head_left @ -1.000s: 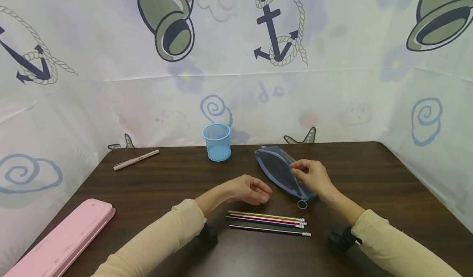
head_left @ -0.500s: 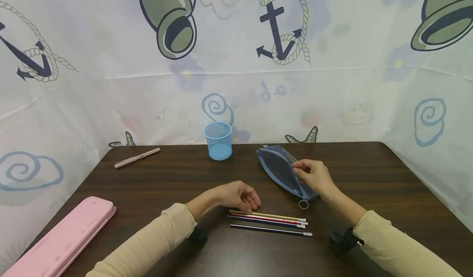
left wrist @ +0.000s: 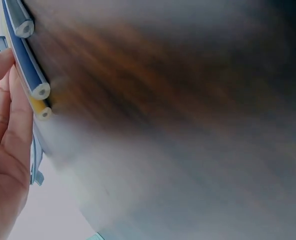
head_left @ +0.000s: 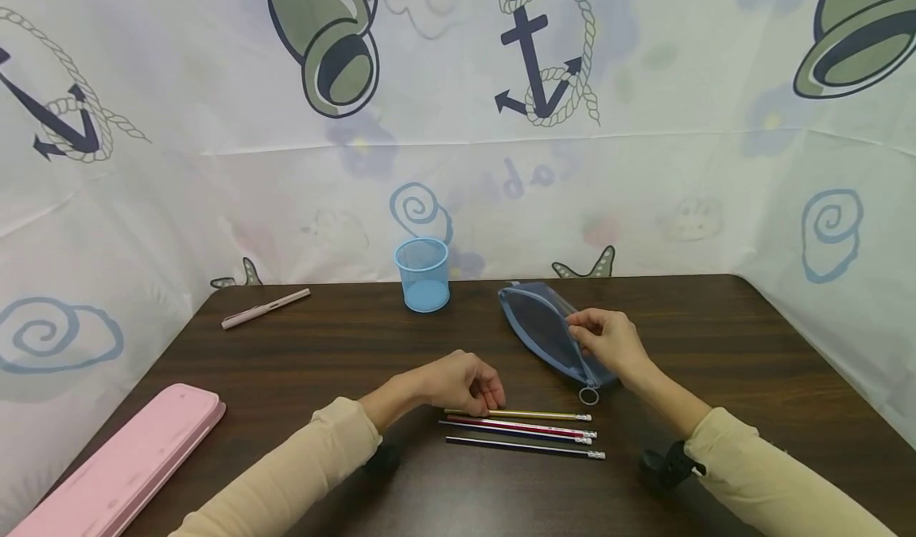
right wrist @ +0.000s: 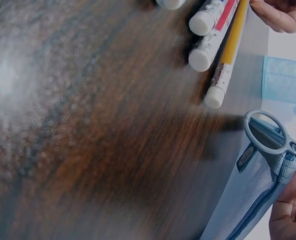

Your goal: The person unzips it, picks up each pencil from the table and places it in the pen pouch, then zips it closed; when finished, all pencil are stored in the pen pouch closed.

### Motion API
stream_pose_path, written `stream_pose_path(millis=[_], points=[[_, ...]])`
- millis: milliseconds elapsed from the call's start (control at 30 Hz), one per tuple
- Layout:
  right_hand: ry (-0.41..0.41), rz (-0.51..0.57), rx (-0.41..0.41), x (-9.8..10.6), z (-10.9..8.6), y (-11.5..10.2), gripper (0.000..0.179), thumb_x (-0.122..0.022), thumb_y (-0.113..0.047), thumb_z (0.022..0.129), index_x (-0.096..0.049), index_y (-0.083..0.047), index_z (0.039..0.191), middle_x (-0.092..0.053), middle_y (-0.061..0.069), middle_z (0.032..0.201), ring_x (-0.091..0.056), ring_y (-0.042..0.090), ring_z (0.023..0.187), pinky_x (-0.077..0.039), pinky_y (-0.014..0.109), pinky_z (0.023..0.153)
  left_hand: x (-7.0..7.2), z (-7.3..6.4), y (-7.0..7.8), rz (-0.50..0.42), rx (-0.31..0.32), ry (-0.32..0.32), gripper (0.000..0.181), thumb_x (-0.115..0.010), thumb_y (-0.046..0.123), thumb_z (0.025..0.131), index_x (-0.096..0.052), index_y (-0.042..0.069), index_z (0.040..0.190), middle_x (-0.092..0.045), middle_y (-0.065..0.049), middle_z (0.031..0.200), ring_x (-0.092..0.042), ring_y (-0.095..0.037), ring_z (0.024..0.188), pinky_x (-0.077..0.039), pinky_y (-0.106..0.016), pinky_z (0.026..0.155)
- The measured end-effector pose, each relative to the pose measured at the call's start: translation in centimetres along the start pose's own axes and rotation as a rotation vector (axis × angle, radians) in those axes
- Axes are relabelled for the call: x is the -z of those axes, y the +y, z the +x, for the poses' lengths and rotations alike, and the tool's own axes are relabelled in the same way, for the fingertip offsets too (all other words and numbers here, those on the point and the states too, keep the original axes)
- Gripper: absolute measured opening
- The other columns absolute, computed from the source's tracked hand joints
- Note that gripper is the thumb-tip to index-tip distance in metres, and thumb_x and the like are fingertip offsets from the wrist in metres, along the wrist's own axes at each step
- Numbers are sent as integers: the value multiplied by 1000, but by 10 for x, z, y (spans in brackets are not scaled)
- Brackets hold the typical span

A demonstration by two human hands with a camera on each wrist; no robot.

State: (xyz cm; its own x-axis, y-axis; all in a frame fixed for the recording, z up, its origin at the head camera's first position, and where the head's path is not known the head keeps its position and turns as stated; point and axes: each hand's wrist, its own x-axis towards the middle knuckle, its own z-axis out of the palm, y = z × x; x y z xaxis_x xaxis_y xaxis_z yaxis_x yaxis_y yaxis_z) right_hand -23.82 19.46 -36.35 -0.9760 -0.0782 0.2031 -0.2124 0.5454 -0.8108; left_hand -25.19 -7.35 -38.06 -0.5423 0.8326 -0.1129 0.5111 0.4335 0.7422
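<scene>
In the head view my left hand (head_left: pixel 465 382) pinches a yellow pencil (head_left: pixel 544 416) near its left end; the same pencil (right wrist: pixel 233 42) shows its white eraser in the right wrist view. Just in front of it lie a red-and-white pencil (head_left: pixel 544 428) and a dark blue pencil (head_left: pixel 522 435), close together. A black pencil (head_left: pixel 525 447) lies apart, nearest me. My right hand (head_left: pixel 611 346) holds the near edge of a blue mesh zip pouch (head_left: pixel 533 326) between thumb and fingers. The pouch's mouth gapes, and its zipper ring (right wrist: pixel 266 132) hangs at the near end.
A light blue mesh pen cup (head_left: pixel 422 276) stands at the table's back edge. A pale pink pen (head_left: pixel 265 309) lies at the back left, and a pink case (head_left: pixel 132 461) at the front left. Printed cloth (head_left: pixel 458 147) hangs behind the dark wooden table (head_left: pixel 343 322).
My left hand has moved left and toward me onto the pencils. The yellow pencil's eraser end has swung slightly away from the others. My right hand keeps its hold on the pouch.
</scene>
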Motion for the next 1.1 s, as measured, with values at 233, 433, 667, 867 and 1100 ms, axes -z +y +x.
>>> stream_pose_path(millis=[233, 433, 667, 867, 1100], points=[[-7, 23, -3, 0, 0, 0, 17, -62, -3, 89, -66, 7, 102, -68, 16, 84, -59, 10, 64, -55, 28, 58, 6, 0, 4, 103, -1, -37, 18, -69, -4, 76, -72, 9, 88, -68, 0, 79, -57, 3, 68, -51, -14, 63], [-8, 25, -21, -1, 2, 3, 16, -61, -2, 89, -66, 7, 102, -67, 19, 86, -59, 10, 64, -56, 29, 60, 24, -8, 4, 54, 46, -53, 19, -68, -6, 78, -72, 8, 89, -66, 5, 78, -57, -2, 69, -51, -17, 63], [-2, 28, -11, -1, 1, 2, 16, -62, -2, 89, -65, 8, 101, -67, 16, 83, -59, 11, 64, -56, 29, 59, 35, -7, -2, -147, 195, 5, 18, -62, -5, 81, -69, 1, 97, -64, 1, 81, -56, -8, 73, -51, -20, 67], [-4, 28, -26, -2, 1, -1, 16, -62, -3, 89, -66, 6, 101, -67, 16, 81, -60, 13, 63, -56, 30, 59, 25, 11, 0, -459, 383, 92, 23, -59, 3, 87, -64, -4, 108, -67, -4, 88, -62, -11, 78, -57, -26, 72], [-7, 28, -25, -3, 1, -2, 17, -62, -3, 89, -66, 7, 102, -68, 17, 83, -60, 13, 64, -56, 31, 60, 12, 42, 13, -896, 446, 223, 32, -52, 4, 95, -53, -6, 126, -67, -14, 105, -66, -13, 85, -56, -20, 72]])
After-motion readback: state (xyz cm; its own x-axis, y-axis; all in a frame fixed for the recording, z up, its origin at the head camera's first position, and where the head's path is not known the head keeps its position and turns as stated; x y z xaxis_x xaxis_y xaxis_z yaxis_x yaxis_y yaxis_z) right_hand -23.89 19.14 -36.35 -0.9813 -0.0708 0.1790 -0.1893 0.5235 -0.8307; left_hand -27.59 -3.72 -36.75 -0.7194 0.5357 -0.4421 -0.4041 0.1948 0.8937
